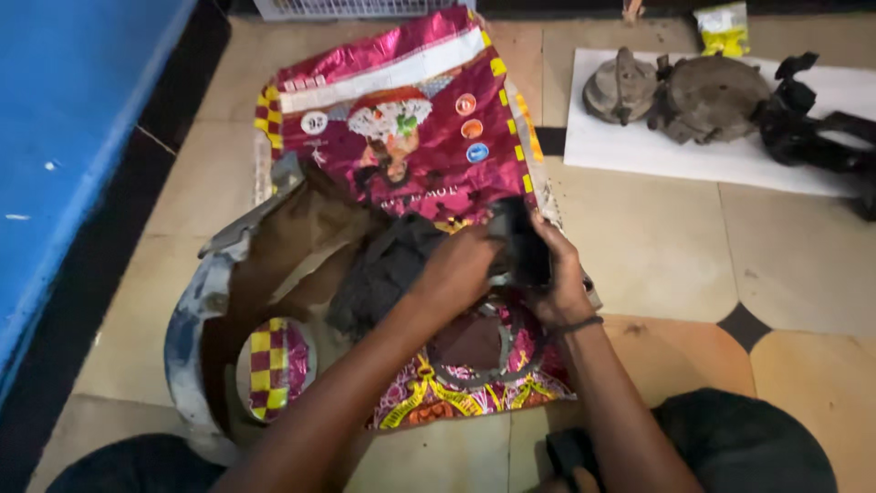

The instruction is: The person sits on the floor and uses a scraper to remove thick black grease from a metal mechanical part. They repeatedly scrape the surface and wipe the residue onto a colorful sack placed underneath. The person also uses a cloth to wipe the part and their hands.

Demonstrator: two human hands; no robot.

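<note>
My left hand (461, 267) and my right hand (558, 274) meet over a shiny magenta printed sack (401, 119) spread on the tiled floor. Together they grip a dark, blackish object (522, 245); its shape is hard to tell in the dim light. A grey dusty lump of cloth or material (379, 274) lies just left of my left hand, on a torn brown sheet (292, 237). A thin ring-shaped part (506, 361) lies on the sack below my hands. A dark band sits on my right wrist.
A white board (639, 151) at the back right carries grey dusty rounded parts (712, 96) and black parts (812, 128). A yellow packet (724, 27) lies behind it. A blue surface (64, 137) runs along the left. A white basket edge (356, 7) shows at top.
</note>
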